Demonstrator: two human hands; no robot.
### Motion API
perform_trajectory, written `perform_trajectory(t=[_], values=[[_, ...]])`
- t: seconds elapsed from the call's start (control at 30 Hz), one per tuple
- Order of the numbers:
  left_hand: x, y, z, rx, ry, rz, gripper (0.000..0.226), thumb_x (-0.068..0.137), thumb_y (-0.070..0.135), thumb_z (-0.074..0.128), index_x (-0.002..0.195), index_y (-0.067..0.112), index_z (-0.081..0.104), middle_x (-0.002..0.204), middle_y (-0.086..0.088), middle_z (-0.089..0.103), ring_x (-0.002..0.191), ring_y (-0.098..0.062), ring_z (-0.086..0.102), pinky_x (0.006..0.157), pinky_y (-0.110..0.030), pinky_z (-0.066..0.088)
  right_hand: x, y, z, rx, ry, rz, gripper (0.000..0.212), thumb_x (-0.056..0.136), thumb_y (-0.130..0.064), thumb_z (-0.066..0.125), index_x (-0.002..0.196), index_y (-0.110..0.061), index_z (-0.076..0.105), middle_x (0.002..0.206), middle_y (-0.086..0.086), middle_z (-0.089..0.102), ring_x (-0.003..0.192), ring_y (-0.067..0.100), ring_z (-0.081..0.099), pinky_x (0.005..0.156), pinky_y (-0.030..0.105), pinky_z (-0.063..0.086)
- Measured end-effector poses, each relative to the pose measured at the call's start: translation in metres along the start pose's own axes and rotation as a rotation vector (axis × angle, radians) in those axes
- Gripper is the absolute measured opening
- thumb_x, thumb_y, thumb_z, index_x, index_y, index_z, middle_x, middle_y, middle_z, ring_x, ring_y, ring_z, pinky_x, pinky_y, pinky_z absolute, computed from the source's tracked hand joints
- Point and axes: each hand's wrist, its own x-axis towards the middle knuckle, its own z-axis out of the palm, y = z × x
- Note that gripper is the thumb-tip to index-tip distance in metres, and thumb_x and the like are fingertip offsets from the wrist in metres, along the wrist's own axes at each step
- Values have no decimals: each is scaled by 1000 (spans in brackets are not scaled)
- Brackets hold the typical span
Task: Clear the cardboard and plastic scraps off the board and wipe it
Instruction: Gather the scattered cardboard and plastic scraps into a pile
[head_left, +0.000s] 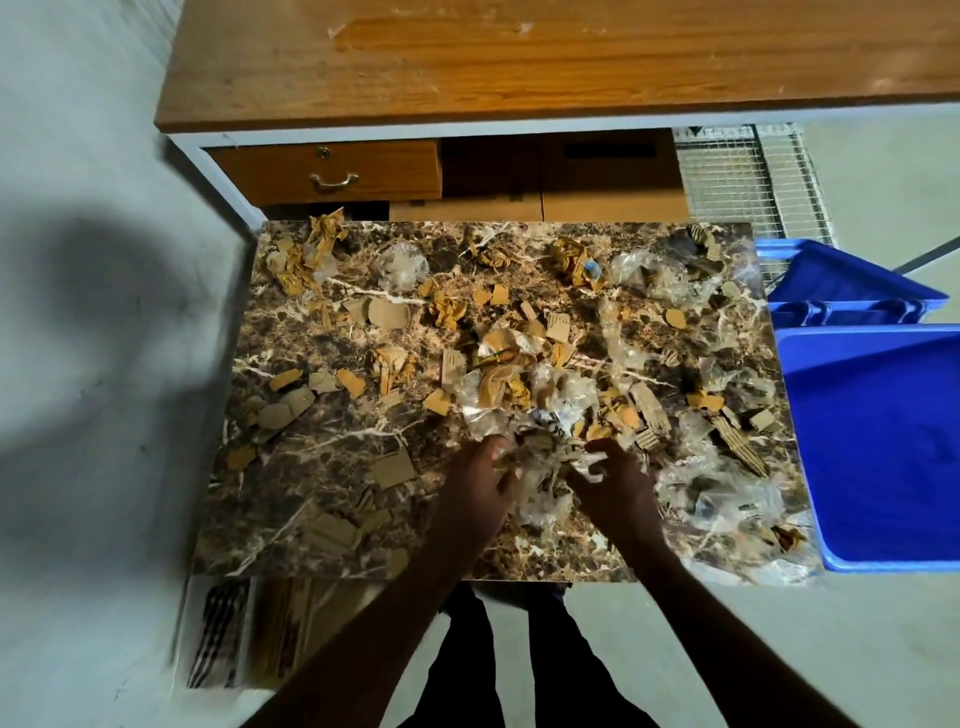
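Left hand (480, 480) and right hand (615, 475) each grasp one clump of plastic (545, 467) and cardboard scraps between them. Scraps cover the board (311, 467). A blue bin (883, 441) stands just beside its right edge.

Glossy marble-patterned board (322, 457), matt brown cardboard scraps (387, 314), crinkled clear plastic scraps (722, 499).
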Motion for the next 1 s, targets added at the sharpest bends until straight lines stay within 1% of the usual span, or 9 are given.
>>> perform_trajectory(t=[0.1,0.2,0.3,0.4,0.53,0.73,0.83,0.9,1.0], values=[[-8,6,12,-15,-43,-11,43,100,36,66,140,25,56,124,2,68,105,-9,67,89,-31,61,-13,12,26,20,-86,-43,69,88,-31,88,146,-14,54,108,2,78,74,-15,63,59,9,55],[-10,11,17,-66,-76,-44,44,98,22,71,140,20,60,131,0,68,115,-12,65,97,-28,57,-13,25,48,70,-119,-11,77,83,-35,91,148,-20,52,112,5,74,88,2,71,66,10,57],[-8,14,19,-94,-90,-118,43,96,14,73,137,19,63,133,2,68,119,-10,63,101,-24,53,-16,17,53,61,-119,23,59,86,-22,89,135,-11,59,105,9,76,74,-2,70,57,8,51],[-8,20,17,-78,-109,-94,42,98,11,69,138,19,63,136,3,67,118,-5,61,89,-4,45,-17,5,40,125,-129,58,47,85,-19,89,126,-11,67,93,-12,73,72,-9,70,55,10,50],[-7,45,4,-148,-86,36,36,101,15,67,137,18,65,133,3,68,116,-6,65,97,-15,53,-16,-9,10,105,-47,-11,56,81,-36,92,129,-21,66,113,-7,71,83,3,70,61,10,50],[7,87,-29,-196,84,163,29,102,23,67,131,24,66,130,11,62,112,-2,63,90,-14,56,-8,-50,-32,146,42,-206,55,88,-27,88,137,-27,64,118,-21,65,93,-9,65,67,8,51],[28,89,-43,-195,131,193,30,102,21,66,131,23,65,136,7,59,115,-5,63,88,-13,56,18,-67,-31,98,43,-280,61,90,-28,85,145,-24,58,135,-8,61,107,8,65,80,13,56],[45,82,-49,-179,148,180,32,102,21,66,133,23,65,141,4,57,118,-5,61,87,-8,54,39,-75,-23,9,28,-332,66,90,-32,85,148,-25,56,150,3,53,125,23,61,99,36,59],[70,68,-51,-97,141,163,38,98,14,69,135,21,65,144,0,58,122,-7,58,91,-12,55,67,-80,-9,-101,-45,-356,72,92,-27,83,156,-19,51,170,12,33,133,30,59,105,34,48]])
